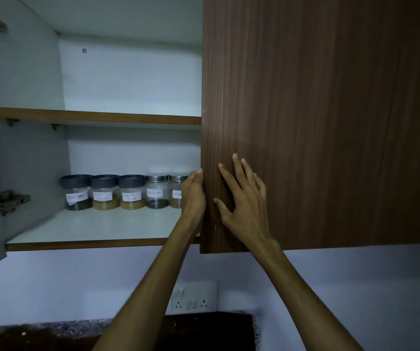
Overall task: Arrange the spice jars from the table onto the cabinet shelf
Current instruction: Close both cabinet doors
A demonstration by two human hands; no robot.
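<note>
Wood-grain brown laminate covers the right cabinet door (330,110), which fills the upper right of the view. The left hand (194,196) curls around that door's left edge, fingers hooked behind the panel and thumb tip at the edge, so it grips the door. The right hand (242,198) lies flat on the door's front face, fingers spread and holding nothing.

Behind the open left side, the white lower shelf (97,229) with a brown front edge carries 5 clear spice jars (128,192) in 1 row toward the back wall, side by side and nearly touching. From the left, 3 jars have dark grey lids: the 1st holds dark spice, the 2nd and 3rd hold yellow spice. The 4th and 5th jars have shiny metal collars; the 4th holds dark spice, and the 5th is partly hidden behind the left hand. Each jar bears a white label, too blurred to read.

The upper shelf (90,116) sits above. A metal hinge (1,206) is fixed on the left cabinet wall. Below, a white wall socket plate (193,297) sits between the 2 forearms, above a dark countertop (39,335).
</note>
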